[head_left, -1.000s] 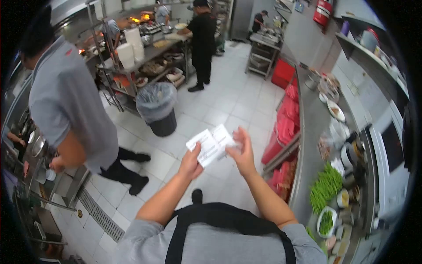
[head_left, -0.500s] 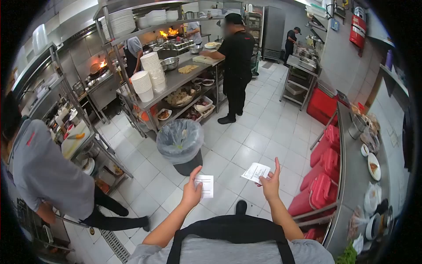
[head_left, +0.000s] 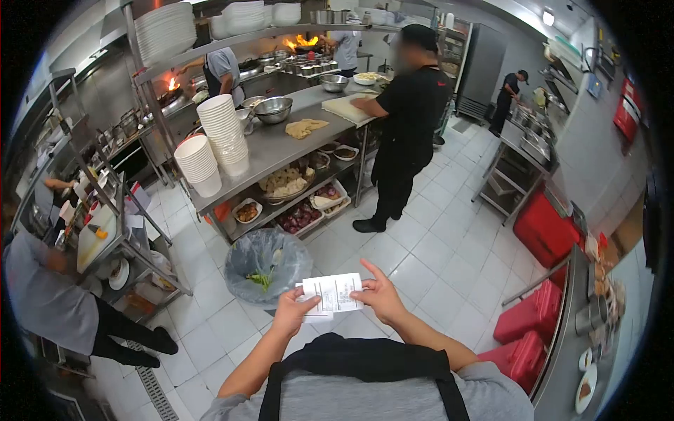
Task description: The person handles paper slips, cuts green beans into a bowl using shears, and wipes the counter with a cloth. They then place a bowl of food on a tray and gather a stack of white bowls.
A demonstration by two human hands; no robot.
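Two printed paper slips are overlapped in front of my chest. My left hand pinches their left side, its thumb lying over the paper. The upper printed receipt is gripped at its right edge by my right hand, whose index finger points up and away. Beneath it a second paper slip shows only at its lower and left edges. The print is too small to read. Just beyond my hands stands a trash bin with a clear plastic liner and green leafy scraps inside.
Ahead is a steel prep table with stacked white tubs, bowls and a yellow cloth. A person in black works at its right end. Another person stands at left. Red bins sit under the right counter. Flames rise from the stoves.
My hands, apart before with one slip each, have come together, and the slips now overlap. My view has moved forward toward the bin and prep table.
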